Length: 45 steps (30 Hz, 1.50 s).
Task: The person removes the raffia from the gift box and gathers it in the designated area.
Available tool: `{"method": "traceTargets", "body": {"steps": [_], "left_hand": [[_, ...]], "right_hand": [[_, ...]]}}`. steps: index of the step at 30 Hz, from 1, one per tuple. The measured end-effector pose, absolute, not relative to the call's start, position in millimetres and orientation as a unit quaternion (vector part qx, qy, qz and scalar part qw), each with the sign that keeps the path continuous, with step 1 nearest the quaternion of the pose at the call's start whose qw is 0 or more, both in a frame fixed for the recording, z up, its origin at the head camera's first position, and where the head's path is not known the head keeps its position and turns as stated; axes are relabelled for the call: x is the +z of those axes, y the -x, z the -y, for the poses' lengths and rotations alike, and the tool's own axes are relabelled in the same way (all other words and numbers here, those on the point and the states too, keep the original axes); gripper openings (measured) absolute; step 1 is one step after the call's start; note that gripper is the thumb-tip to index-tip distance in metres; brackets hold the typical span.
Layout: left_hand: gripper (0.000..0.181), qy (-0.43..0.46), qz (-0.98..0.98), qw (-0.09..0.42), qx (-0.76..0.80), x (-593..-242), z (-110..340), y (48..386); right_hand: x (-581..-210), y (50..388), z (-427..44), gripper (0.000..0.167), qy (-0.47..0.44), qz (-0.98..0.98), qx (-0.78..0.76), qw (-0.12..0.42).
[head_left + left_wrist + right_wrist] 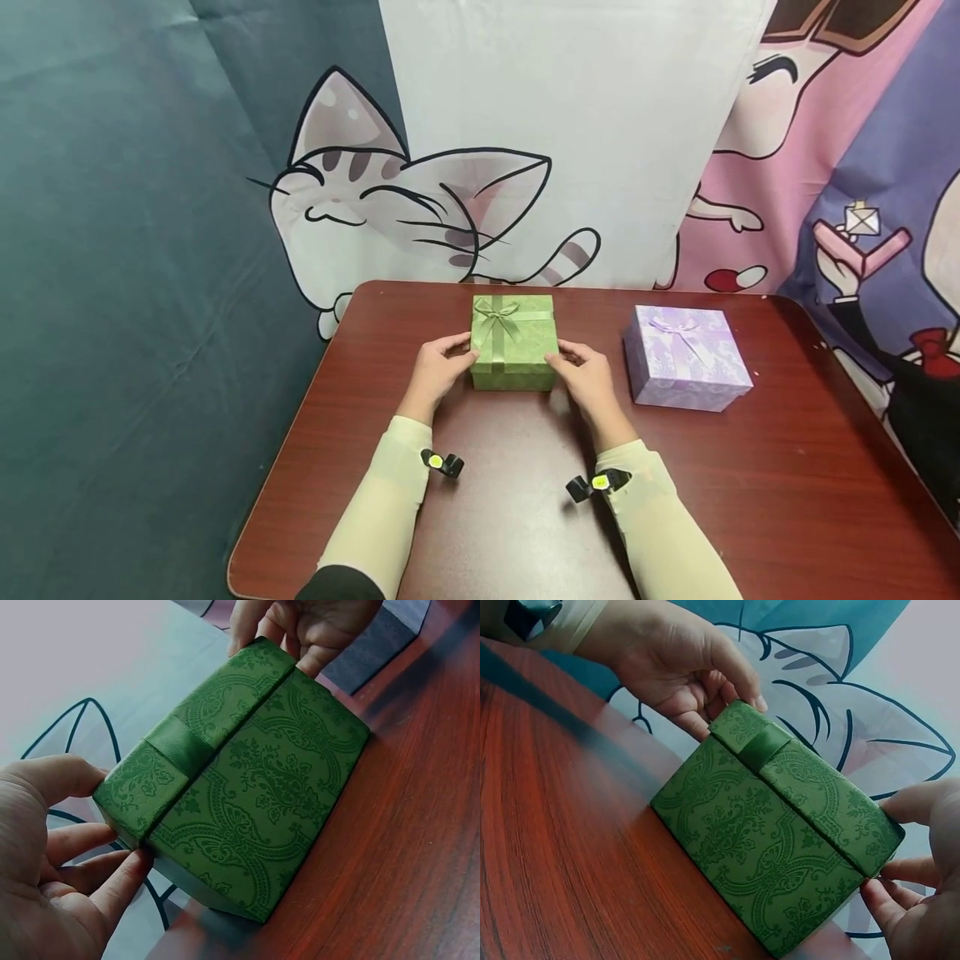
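Far back on the table [810,475], the green box [517,358] sits, bow [497,311] up. Your left hand [437,369] and right hand [588,377] pinch opposite sides of its lid [232,697], fingertips [138,859] at the lower rim, presumably so the hold is balanced. The purple box [686,358] stands apart to your right, which seems to leave that hand enough room.

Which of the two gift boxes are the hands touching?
The green gift box, held at opposite sides by the left hand and right hand; the lilac gift box stands apart, untouched.
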<state>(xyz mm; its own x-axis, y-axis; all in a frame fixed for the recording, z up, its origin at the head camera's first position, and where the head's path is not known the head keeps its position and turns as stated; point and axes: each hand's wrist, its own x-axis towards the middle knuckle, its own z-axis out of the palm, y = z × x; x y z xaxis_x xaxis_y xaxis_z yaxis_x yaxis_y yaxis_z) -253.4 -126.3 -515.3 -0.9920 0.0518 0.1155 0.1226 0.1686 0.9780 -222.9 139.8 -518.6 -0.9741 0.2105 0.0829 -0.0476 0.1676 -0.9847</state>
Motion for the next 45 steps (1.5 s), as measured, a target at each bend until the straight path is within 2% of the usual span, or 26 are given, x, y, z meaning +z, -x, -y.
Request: {"method": "traceTargets", "body": {"steps": [15,22,31,41,45], "left_hand": [[0.043,0.069,0.746,0.028,-0.661,-508.7,128.5,249.9],[0.044,0.076,0.746,0.037,-0.66,-510.1,131.3,245.2],[0.044,0.074,0.728,0.038,-0.68,-509.9,131.2,244.9],[0.044,0.089,0.698,0.043,-0.709,-494.7,129.1,238.5],[0.044,0.091,0.679,0.048,-0.727,-491.6,130.6,237.3]], "right_hand": [[-513.6,220.7,-140.1,0.045,0.029,0.764,0.634,0.117],[-512.5,216.6,-137.2,0.044,0.04,0.762,0.639,0.095],[-512.4,215.9,-137.1,0.044,0.032,0.756,0.647,0.098],[-504.6,215.6,-136.6,0.045,-0.019,0.68,0.716,0.155],[-497.9,214.4,-138.2,0.049,-0.043,0.653,0.739,0.16]]}}
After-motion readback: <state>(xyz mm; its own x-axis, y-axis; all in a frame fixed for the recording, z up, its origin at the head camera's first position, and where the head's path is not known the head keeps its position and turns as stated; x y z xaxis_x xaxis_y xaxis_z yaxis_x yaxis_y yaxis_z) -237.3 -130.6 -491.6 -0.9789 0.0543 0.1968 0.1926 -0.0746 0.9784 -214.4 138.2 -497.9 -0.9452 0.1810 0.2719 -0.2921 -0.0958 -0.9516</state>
